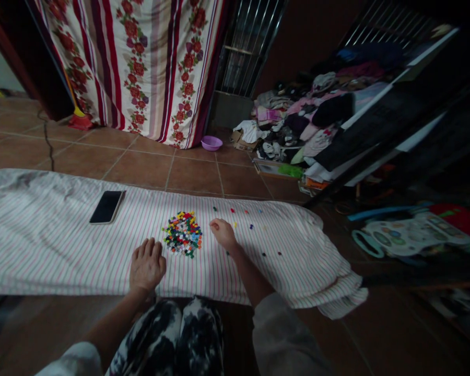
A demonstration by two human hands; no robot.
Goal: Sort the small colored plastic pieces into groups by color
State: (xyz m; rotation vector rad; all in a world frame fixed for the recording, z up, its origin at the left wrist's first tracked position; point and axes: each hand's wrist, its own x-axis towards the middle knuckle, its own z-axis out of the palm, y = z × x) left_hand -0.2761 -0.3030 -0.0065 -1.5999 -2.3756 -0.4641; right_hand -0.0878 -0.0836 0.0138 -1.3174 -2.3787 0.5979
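2 hands (147,263) nr multicol. pile, prob. beads (183,233)

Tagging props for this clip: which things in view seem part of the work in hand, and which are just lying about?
Likely in the work:
pile of small coloured pieces
spaced-out pieces near the right hand
striped cloth beneath them

Likely just lying about:
phone
purple basin
red broom
heaped clothes
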